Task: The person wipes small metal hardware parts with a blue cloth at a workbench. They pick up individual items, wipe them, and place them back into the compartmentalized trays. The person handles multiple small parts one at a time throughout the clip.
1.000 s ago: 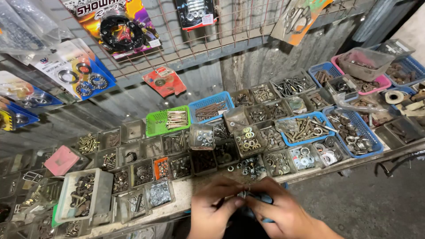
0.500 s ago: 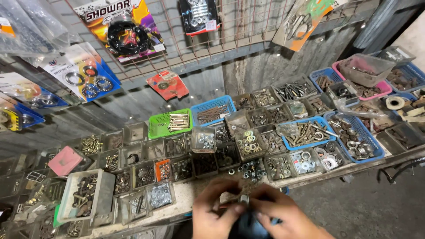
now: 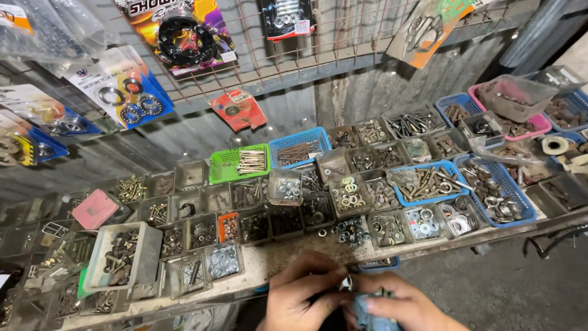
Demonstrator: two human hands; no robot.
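Note:
At the bottom edge, my left hand and my right hand meet in front of the shelf. My right hand grips a small blue-grey object that is partly hidden by the fingers. My left hand's fingers pinch at a small metal piece between the two hands; what it is cannot be made out. Just beyond the hands lie loose nuts on the worn wooden shelf.
Many small trays of bolts, nuts and washers fill the shelf, among them a green basket, blue baskets and a pink box. Packaged parts hang on a wire grid above. Bare floor lies at the lower right.
The view has shifted slightly, and my hands sit a little lower in the frame. They stay together working on the small object.

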